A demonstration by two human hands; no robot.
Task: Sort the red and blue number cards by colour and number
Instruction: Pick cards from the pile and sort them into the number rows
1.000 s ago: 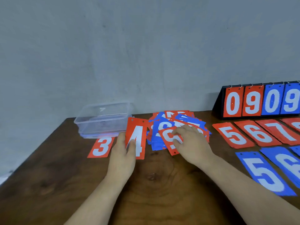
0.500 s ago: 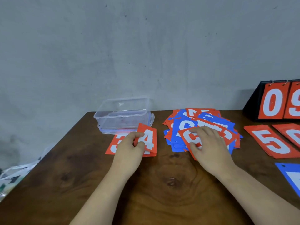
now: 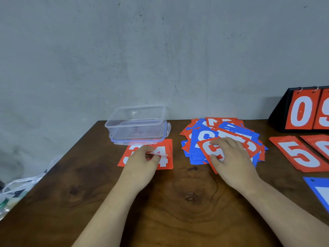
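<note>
Lowered since 1.0 s ago: the red 4 card (image 3: pixel 164 152), then held up off the bench (image 3: pixel 178 202), now sits low and nearly flat just right of the red 3 card (image 3: pixel 125 158). View has swung left; scoreboard (image 3: pixel 302 111) now cut by the right edge.

Left hand (image 3: pixel 142 163): thumb and fingers (image 3: pixel 148 149) pinch the left edge of the red 4 card. Another red card edge shows under it; whether the two touch cannot be told. Hand covers part of the red 3 card.

Right hand (image 3: pixel 231 157): unchanged, spread and loosely bent, resting on the top red card (image 3: pixel 206 148) of the mixed pile (image 3: pixel 222 132) of red and blue cards, mid-bench. No grip seen.

Clear plastic box (image 3: pixel 137 125) stands just behind the 3 and 4. Red 5 card (image 3: pixel 299 154) lies right of the pile, a blue card (image 3: pixel 318 189) nearer, at the frame edge.
</note>
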